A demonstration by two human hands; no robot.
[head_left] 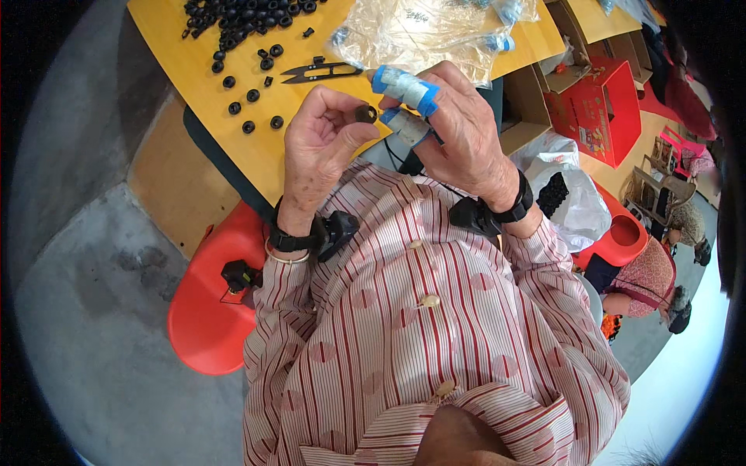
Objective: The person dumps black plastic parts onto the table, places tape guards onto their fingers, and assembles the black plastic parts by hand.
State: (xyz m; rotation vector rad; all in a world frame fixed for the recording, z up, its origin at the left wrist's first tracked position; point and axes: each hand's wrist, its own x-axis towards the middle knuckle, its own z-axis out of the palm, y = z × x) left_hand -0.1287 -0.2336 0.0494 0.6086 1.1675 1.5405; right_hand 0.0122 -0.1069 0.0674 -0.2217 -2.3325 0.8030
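Observation:
My left hand (322,140) pinches a small black ring-shaped part (366,114) between thumb and forefinger, its hole facing right. Close beside it, my right hand (462,128) has blue and whitish tape (406,89) wrapped round the forefinger and thumb. Its fingers draw together toward the ring; whatever lies between them is hidden. Black thread snips (320,73) lie on the yellow table (186,58) just beyond my hands. Several loose black rings (252,95) are scattered to the left of the snips.
A heap of black rings (249,19) lies at the table's far left. Clear plastic bags (420,35) cover its far middle. Cardboard boxes (522,109) and a red box (598,113) stand at right. A red stool (206,311) is at left. Other people (645,272) sit far right.

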